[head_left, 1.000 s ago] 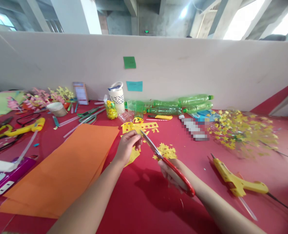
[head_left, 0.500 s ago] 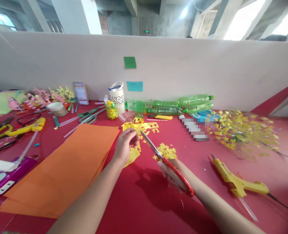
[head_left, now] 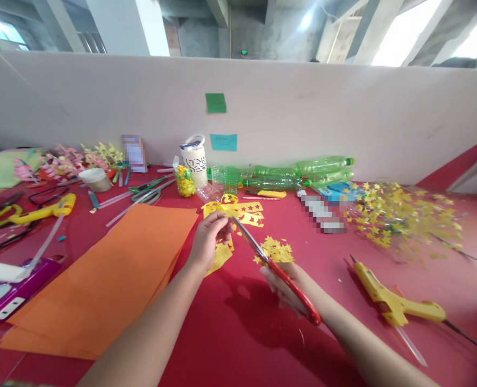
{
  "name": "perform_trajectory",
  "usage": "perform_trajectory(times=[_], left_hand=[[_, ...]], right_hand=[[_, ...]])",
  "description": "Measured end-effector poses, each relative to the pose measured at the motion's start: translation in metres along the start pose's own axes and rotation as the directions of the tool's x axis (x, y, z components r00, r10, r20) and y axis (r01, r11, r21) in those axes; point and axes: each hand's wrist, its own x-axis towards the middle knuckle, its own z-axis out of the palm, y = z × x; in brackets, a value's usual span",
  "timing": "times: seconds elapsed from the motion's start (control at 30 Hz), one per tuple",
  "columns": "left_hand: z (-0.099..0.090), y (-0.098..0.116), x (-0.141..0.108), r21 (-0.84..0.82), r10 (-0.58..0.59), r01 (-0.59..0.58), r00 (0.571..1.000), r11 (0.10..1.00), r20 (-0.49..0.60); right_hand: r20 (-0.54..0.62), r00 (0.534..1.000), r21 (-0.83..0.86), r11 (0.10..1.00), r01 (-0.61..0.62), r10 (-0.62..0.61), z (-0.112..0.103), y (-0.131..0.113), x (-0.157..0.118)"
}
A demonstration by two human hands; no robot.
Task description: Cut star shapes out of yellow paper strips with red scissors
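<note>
My right hand is closed around the red handles of a pair of scissors, whose blades point away and to the left. Pinched in my left hand is a small piece of yellow paper, and the blade tips meet it right at the fingertips. Behind and under that hand lie yellow paper scraps with star-shaped holes. A heap of cut yellow stars rests on the red table just beyond my right hand.
Orange sheets lie on the left, near a purple power strip. Yellow glue guns lie at the far left and right. Green bottles line the partition. A spray of yellow stars stands at right.
The yellow paper between my left fingers and the blades has shifted slightly, showing more of the star-holed scraps behind. Both hands stay nearly where they were.
</note>
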Motion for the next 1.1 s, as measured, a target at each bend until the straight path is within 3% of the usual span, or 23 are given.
perform_trajectory(times=[0.2, 0.7, 1.1], left_hand=[[0.0, 0.001, 0.0, 0.027, 0.051, -0.052, 0.999, 0.998, 0.008], [-0.001, -0.001, -0.002, 0.049, 0.026, -0.03, 0.997, 0.998, 0.078], [-0.002, -0.001, -0.001, 0.04, 0.002, -0.006, 0.997, 0.999, 0.083]], right_hand=[[0.012, 1.0, -0.005, 1.0, 0.028, -0.028, -0.001, 0.0, -0.001], [0.06, 0.996, -0.009, 0.997, 0.073, -0.073, -0.005, 0.0, -0.004], [0.049, 0.998, -0.04, 0.999, -0.024, 0.026, -0.004, -0.011, -0.005]])
